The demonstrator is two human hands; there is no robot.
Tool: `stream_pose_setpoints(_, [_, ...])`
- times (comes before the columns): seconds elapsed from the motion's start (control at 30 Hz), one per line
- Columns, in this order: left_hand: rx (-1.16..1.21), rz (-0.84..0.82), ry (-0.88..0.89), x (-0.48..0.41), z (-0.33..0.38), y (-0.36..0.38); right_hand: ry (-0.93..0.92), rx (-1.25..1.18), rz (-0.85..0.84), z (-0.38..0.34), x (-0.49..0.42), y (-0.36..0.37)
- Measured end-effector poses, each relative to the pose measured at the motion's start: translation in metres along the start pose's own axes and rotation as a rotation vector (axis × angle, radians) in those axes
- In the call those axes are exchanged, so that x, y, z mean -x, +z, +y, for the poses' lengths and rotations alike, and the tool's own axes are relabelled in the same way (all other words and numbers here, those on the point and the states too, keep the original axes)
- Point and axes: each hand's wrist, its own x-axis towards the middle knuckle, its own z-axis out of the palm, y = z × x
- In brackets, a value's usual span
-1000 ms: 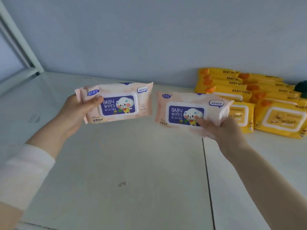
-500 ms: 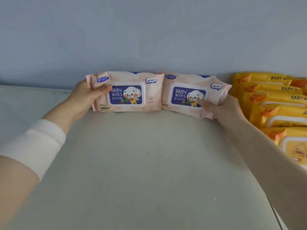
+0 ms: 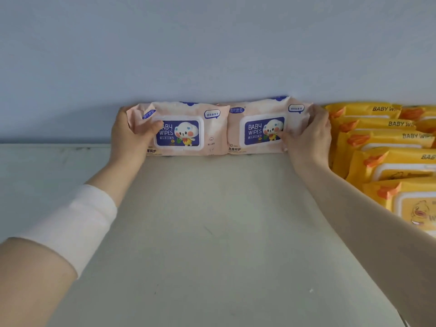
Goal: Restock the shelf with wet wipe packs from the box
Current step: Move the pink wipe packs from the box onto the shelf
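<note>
**2 pink wipe packs held at the back of the shelf**

A pale blue wall point(image 3: 212, 43) fills the upper half of the view. Below it a white shelf point(image 3: 212, 232) runs toward the camera, its surface scuffed with a few small marks. On the right side of the shelf, yellow packs point(image 3: 382, 140) marked "BABY WIPES" lean one behind another in a row that reaches from the wall to the right edge of the view.

2 pink packs stand side by side against the wall, both labels facing the camera, their bottom edges on the shelf. The left pink pack point(image 3: 212, 138) and the right pink pack point(image 3: 262, 131) touch at their inner ends. The right one sits just beside the rearmost yellow packs.

The left hand point(image 3: 129, 140) grips the outer end of the left pink pack, thumb across the front near the label, fingers wrapped behind. The right hand point(image 3: 309, 138) grips the outer end of the right pink pack the same way, thumb pressed on the label's lid. A white sleeve point(image 3: 70, 223) covers the left forearm; the right forearm is bare.
</note>
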Motion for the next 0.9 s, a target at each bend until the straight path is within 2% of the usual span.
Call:
stream_pose_setpoints(0.1, [-0.141,0.055,0.045,0.006,0.004,0.003,-0.137,0.227,-0.040,-0.004,0.013,-0.001])
stream_pose_setpoints(0.23, [-0.565,0.041,0.172,0.041,0.031,0.007,-0.363,0.566,-0.120,-0.009,0.033,-0.023])
stream_pose_setpoints(0.33, [-0.850,-0.156,0.413,0.079,0.074,0.023,-0.511,0.760,-0.164,-0.010,0.043,-0.057])
stream_pose_setpoints(0.4, [-1.033,-0.325,0.582,0.104,0.110,0.041,-0.545,0.868,-0.179,-0.008,0.048,-0.092])
stream_pose_setpoints(0.5, [-1.256,-0.499,0.694,0.158,0.169,0.076,-0.489,0.922,-0.178,0.008,0.060,-0.165])
stream_pose_setpoints(0.63, [-1.372,-0.544,0.806,0.257,0.240,0.125,-0.391,0.943,-0.182,0.059,0.086,-0.282])
stream_pose_setpoints(0.7, [-1.361,-0.592,0.869,0.315,0.271,0.155,-0.291,0.973,-0.209,0.100,0.103,-0.349])
stream_pose_setpoints(0.9, [-1.144,-0.869,1.080,0.502,0.346,0.271,0.145,1.109,-0.293,0.243,0.161,-0.546])
